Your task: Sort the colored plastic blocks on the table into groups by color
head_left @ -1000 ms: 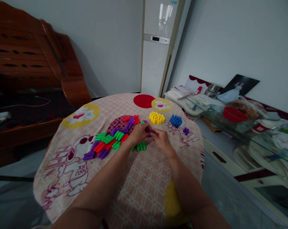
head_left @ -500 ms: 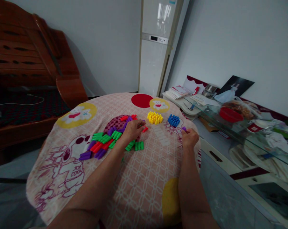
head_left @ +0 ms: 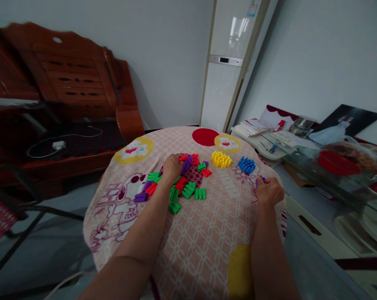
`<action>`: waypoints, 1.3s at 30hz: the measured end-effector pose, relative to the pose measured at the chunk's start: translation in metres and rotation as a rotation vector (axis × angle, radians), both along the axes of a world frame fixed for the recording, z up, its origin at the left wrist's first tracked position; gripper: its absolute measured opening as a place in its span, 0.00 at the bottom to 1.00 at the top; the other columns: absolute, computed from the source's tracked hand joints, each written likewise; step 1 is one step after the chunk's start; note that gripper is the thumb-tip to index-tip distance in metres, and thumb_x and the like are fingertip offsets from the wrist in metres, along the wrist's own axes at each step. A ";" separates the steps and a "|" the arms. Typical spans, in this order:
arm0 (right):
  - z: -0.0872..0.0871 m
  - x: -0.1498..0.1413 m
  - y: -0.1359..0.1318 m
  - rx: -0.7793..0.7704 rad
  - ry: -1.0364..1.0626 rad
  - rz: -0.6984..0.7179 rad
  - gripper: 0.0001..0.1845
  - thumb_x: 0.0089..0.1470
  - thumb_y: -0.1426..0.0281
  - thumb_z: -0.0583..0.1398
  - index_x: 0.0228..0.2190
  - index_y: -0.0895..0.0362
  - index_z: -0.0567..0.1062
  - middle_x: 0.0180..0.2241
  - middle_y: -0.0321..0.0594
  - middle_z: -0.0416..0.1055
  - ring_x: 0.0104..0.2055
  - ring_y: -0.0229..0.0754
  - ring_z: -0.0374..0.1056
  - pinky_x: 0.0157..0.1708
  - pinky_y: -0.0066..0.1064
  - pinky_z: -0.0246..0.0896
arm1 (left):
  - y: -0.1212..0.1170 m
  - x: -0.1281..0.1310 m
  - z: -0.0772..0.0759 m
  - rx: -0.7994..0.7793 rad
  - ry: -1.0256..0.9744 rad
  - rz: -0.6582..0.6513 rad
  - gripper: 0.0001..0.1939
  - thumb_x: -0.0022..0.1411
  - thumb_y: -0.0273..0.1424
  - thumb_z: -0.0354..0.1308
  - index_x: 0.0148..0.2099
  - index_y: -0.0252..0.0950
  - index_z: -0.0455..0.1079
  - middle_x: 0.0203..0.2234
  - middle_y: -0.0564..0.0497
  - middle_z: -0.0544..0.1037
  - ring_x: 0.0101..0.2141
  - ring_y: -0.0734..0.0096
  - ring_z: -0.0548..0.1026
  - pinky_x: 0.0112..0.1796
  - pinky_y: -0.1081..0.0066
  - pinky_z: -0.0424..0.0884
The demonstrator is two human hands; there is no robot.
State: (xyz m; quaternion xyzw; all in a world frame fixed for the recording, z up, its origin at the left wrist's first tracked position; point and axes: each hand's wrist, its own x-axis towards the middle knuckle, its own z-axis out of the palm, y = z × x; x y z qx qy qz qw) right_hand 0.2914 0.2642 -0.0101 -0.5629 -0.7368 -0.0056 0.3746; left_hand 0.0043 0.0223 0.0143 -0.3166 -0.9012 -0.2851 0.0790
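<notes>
Loose plastic building blocks in green, red and purple lie in a pile on the round cloth-covered table (head_left: 200,237); a green block (head_left: 200,193) is at its near right. My left hand (head_left: 172,167) reaches over the far left part of the pile, beside a purple block (head_left: 187,166). Its fingertips are hidden, so what it touches is unclear. My right hand (head_left: 270,191) is closed on a small purple block (head_left: 260,179) at the table's right side. Just beyond it stand a tight group of blue blocks (head_left: 246,165) and a group of yellow blocks (head_left: 221,159).
Right of the table is a glass-topped cabinet (head_left: 303,162) with papers (head_left: 252,127), a red bowl (head_left: 338,162) and plastic bags. A wooden bench (head_left: 72,83) stands at the back left, a tall white air conditioner (head_left: 221,91) behind. A chair (head_left: 41,208) is at the left.
The view has turned left, shifting the scene right. My left hand has moved from the pile's right side to its far left part. My right hand still holds the purple block near the blue group.
</notes>
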 end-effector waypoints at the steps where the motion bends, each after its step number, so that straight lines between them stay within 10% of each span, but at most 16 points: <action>1: 0.002 -0.003 -0.004 0.026 0.041 0.026 0.16 0.56 0.58 0.60 0.29 0.59 0.77 0.28 0.51 0.75 0.29 0.48 0.67 0.30 0.35 0.52 | 0.000 -0.002 -0.002 -0.009 -0.007 -0.008 0.21 0.61 0.25 0.51 0.55 0.32 0.74 0.48 0.39 0.79 0.50 0.57 0.76 0.52 0.64 0.69; 10: -0.007 -0.045 -0.034 0.106 0.055 0.479 0.18 0.58 0.60 0.54 0.21 0.56 0.70 0.23 0.42 0.72 0.25 0.40 0.61 0.30 0.31 0.49 | 0.021 0.013 -0.017 -0.182 -0.018 -0.312 0.37 0.60 0.21 0.54 0.70 0.37 0.55 0.66 0.38 0.61 0.62 0.53 0.66 0.60 0.57 0.63; 21: -0.012 -0.057 -0.047 0.039 0.084 0.627 0.18 0.57 0.61 0.54 0.21 0.56 0.72 0.22 0.42 0.72 0.26 0.41 0.63 0.30 0.31 0.54 | 0.025 0.021 -0.003 -0.132 -0.082 -0.492 0.20 0.50 0.19 0.58 0.46 0.36 0.74 0.41 0.46 0.78 0.44 0.60 0.76 0.48 0.65 0.71; 29: -0.017 -0.083 -0.076 -0.174 0.082 1.075 0.19 0.54 0.73 0.59 0.48 0.57 0.77 0.37 0.44 0.77 0.34 0.43 0.71 0.38 0.33 0.66 | 0.039 0.042 -0.006 0.084 -0.357 -0.734 0.13 0.52 0.21 0.57 0.42 0.34 0.73 0.34 0.51 0.81 0.36 0.69 0.78 0.41 0.71 0.73; 39: -0.014 -0.086 -0.088 -0.193 -0.159 1.187 0.19 0.50 0.76 0.67 0.45 0.55 0.77 0.43 0.44 0.73 0.45 0.46 0.68 0.48 0.37 0.63 | 0.035 0.033 -0.010 0.031 -0.299 -0.602 0.16 0.54 0.24 0.57 0.45 0.35 0.77 0.37 0.49 0.83 0.39 0.65 0.80 0.46 0.66 0.73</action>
